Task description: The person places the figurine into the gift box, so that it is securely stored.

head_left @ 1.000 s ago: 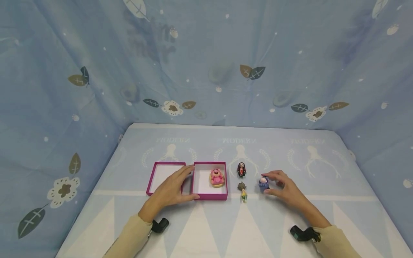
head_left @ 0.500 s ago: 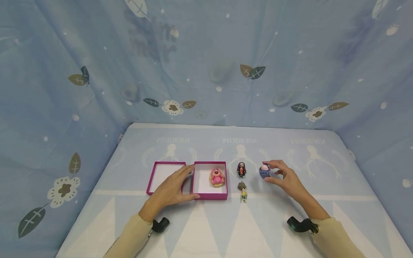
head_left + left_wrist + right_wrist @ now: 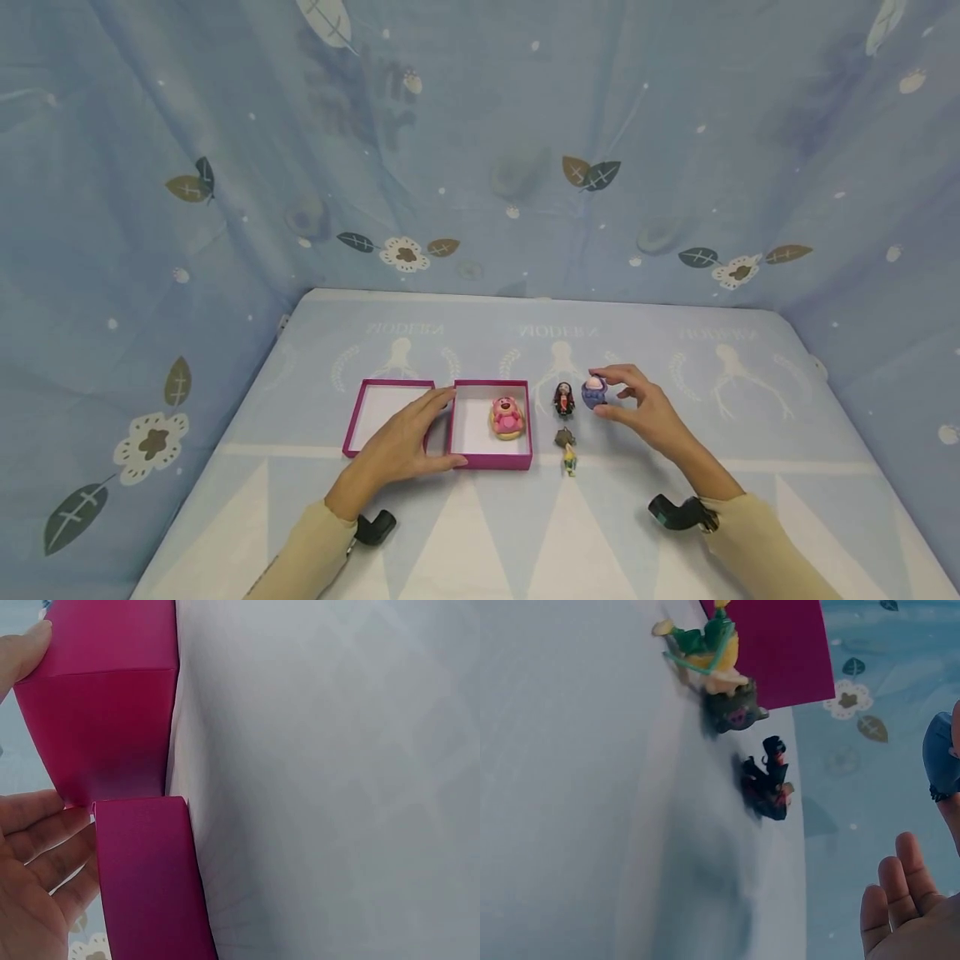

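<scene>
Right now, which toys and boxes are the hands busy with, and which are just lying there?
In use:
- purple toy, pinched in the right hand
- pink box, steadied by the left hand
- pink bear, already inside that box

Lying about:
- dark-haired doll
- green and yellow figure
- second pink tray

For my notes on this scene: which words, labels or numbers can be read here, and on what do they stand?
"MODERN": printed three times, mirrored, on the tablecloth along its far edge; letters are faint.
Magenta box, figurines and backdrop cloth: no text visible.
</scene>
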### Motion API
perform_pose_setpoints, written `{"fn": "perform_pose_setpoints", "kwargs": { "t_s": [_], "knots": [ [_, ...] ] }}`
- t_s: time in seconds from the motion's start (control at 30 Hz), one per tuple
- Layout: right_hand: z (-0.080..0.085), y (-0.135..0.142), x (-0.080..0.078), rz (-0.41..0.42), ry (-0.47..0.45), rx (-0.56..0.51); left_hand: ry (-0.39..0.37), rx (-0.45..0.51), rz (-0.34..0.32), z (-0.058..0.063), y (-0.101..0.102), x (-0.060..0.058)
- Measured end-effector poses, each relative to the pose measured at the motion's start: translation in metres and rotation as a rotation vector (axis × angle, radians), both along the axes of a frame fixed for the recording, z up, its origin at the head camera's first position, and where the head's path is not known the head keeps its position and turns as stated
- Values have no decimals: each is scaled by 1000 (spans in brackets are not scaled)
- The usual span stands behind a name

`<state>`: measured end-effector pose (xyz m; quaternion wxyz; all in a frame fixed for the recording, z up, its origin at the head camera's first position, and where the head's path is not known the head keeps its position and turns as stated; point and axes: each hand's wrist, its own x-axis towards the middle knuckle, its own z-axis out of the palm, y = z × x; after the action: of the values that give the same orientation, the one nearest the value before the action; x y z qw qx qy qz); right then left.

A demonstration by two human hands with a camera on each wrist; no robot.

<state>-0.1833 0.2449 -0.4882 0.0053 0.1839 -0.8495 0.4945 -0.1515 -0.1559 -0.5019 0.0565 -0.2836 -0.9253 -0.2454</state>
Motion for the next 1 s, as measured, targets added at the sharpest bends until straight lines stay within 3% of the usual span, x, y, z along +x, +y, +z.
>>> {"fn": "perform_pose_setpoints", "kwargs": {
  "t_s": [0.23,0.43,1.0],
  "knots": [
    [15,-14,-3,15,18,-18,17,6,-4,0,-1,0],
    [22,-34,-2,78,5,-70,14,3,2,-2,0,0],
    [4,-82,10,241,-15,-71,-11,-11,12,0,1,0]
  ]
}}
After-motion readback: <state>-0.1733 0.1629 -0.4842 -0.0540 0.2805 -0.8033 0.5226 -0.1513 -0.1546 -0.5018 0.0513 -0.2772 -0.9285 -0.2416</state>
